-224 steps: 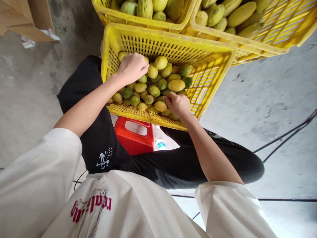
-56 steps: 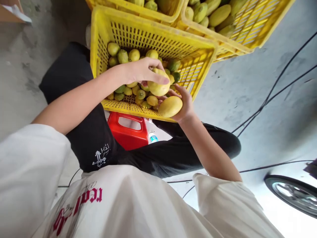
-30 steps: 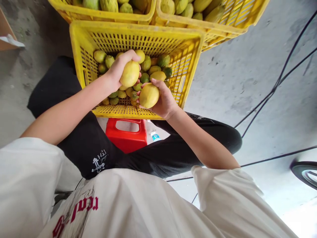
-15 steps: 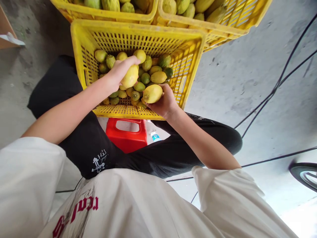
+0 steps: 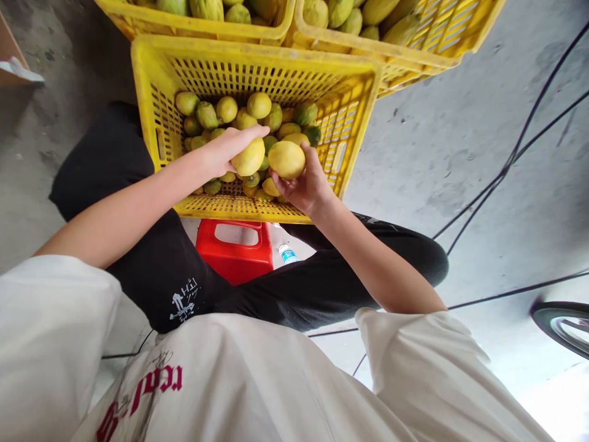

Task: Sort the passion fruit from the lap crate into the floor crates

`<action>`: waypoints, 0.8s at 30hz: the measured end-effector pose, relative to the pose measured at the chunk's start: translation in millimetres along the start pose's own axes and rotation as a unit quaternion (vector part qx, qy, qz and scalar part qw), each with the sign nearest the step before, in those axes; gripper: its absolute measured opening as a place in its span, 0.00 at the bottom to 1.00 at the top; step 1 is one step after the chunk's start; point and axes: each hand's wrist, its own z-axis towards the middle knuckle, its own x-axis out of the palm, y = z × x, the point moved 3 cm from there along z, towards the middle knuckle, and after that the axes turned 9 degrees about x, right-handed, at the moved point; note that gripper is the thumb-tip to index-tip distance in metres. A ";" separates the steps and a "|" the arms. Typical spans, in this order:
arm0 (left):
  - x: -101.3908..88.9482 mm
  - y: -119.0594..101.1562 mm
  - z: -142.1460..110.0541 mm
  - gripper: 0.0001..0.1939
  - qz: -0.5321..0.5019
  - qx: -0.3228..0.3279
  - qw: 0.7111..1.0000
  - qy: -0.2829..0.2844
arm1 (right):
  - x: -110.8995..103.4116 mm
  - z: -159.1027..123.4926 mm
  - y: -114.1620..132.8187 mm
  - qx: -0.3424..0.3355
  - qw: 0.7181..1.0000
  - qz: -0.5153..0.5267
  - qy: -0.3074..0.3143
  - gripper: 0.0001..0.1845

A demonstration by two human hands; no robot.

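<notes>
Two smooth yellow oval fruits, their kind not certain, are held side by side over the yellow plastic crate (image 5: 257, 52). My left hand (image 5: 226, 147) is closed round one yellow oval fruit (image 5: 249, 158), thumb along its top. In my right hand (image 5: 310, 184) the other yellow fruit (image 5: 287, 160) rests against curled fingers, a small gap from the first. Beneath them many green and yellow fruits (image 5: 227, 109) lie in the crate, some hidden by my hands and forearms. A darker green fruit (image 5: 305, 113) lies near the crate's right side.
Two more yellow crates (image 5: 377, 43) with larger green-yellow fruits stand against the far side. A red plastic stool (image 5: 234, 258) and a bottle with a blue label (image 5: 288, 253) are between my legs. Black cables (image 5: 510, 159) cross the grey floor at right, near a wheel (image 5: 564, 325).
My left hand has moved slightly right and down with its fruit. The fruit in my right hand has been raised and turned, and the two fruits are now closer together.
</notes>
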 end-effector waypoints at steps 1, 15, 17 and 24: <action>1.0 0.8 -0.2 0.13 0.007 0.008 1.000 0.005 | 0.7 -0.4 0.7 -0.008 1.000 0.000 -0.001 0.11; -5.1 6.4 9.1 0.08 -0.026 -0.001 1.000 0.011 | 4.6 -15.0 -3.0 0.059 0.983 -0.116 0.131 0.11; -5.8 5.0 8.9 0.10 -0.033 -0.008 0.999 0.011 | 7.5 -18.8 -0.1 0.040 0.981 -0.136 0.135 0.07; -4.0 5.6 5.1 0.12 -0.034 -0.001 0.999 0.017 | 13.6 -29.1 0.9 0.005 0.971 -0.169 0.170 0.09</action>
